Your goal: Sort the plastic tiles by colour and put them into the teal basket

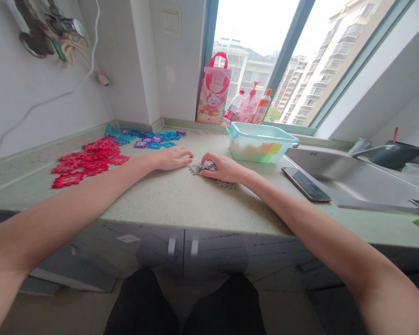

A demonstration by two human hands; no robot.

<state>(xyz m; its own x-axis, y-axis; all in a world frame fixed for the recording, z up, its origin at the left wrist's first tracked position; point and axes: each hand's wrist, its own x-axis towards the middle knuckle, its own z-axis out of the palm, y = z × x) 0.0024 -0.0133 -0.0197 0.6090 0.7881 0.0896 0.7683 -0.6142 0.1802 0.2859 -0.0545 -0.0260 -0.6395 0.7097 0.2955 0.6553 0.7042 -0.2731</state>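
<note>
Right hand grasping grey pieces; left hand released on counter; pink pump bottle labelled 立白

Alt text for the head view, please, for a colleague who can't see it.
A person's right hand grasps grey openwork pieces on a pale countertop, the left hand open beside it. Red pieces lie to the left, blue and purple ones beyond the left hand. To the right are a translucent teal tub, a phone and a sink.
</note>
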